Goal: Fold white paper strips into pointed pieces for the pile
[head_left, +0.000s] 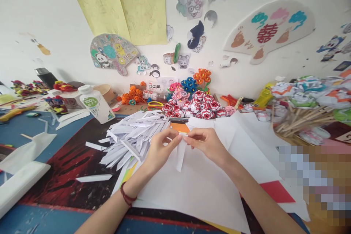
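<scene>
Both my hands meet over a stack of white paper sheets (197, 190), pinching the top of a narrow folded strip of white paper (180, 157). The fingers of my left hand (164, 144) are closed on its upper end, and a dark red cord bracelet (127, 194) circles that wrist. My right hand (207, 144) pinches the same end from the other side. The strip hangs down toward me, its top partly covered by my fingertips. Just left of my left hand lies a large heap of folded white paper strips (131, 135), with a few loose ones beside it.
A white bottle (95, 104) stands behind the heap at left. Red-and-white paper flowers (203, 104) line the back by the wall. At right, paper flowers on wooden sticks (304, 120) fill a box. A red sheet (277, 191) lies near my right forearm.
</scene>
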`<action>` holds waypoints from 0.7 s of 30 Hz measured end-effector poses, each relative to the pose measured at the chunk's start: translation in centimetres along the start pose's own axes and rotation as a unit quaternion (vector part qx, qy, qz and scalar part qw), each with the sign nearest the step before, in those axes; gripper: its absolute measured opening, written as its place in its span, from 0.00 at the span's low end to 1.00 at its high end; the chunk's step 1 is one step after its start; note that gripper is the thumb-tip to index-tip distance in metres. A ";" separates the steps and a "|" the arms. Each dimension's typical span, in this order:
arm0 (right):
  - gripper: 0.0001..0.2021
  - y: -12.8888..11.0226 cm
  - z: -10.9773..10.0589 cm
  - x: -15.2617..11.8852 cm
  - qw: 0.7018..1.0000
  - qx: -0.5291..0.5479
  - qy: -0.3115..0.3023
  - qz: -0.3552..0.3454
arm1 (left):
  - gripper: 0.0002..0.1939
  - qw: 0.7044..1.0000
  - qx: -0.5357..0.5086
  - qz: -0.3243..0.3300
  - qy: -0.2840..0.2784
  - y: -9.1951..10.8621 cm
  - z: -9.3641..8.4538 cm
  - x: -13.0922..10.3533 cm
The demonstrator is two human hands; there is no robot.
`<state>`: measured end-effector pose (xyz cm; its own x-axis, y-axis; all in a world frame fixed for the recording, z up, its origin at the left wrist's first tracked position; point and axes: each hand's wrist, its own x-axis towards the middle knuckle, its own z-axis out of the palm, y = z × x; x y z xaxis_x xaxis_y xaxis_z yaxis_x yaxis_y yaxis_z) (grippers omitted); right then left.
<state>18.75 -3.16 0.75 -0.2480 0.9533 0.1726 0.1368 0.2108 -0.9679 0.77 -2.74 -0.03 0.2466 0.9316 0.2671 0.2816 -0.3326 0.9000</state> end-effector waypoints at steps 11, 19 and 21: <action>0.10 0.1 0.2 -0.2 0.998 0.039 -0.035 0.023 | 0.12 0.999 -0.005 0.033 0.002 0.6 0.0 -0.4; 0.09 0.2 0.4 -0.2 0.994 0.097 -0.040 0.015 | 0.14 1.000 -0.013 0.018 -0.021 0.5 0.2 -0.6; 0.09 0.1 0.5 -0.2 0.993 0.115 -0.022 0.013 | 0.15 0.999 0.005 0.030 -0.025 0.6 0.2 -0.7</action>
<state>18.34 -3.48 0.56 -0.2906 0.9459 0.1445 -0.0784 0.1269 -0.9888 0.95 -3.57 0.26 0.3091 0.9017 0.3024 0.2746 -0.3891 0.8793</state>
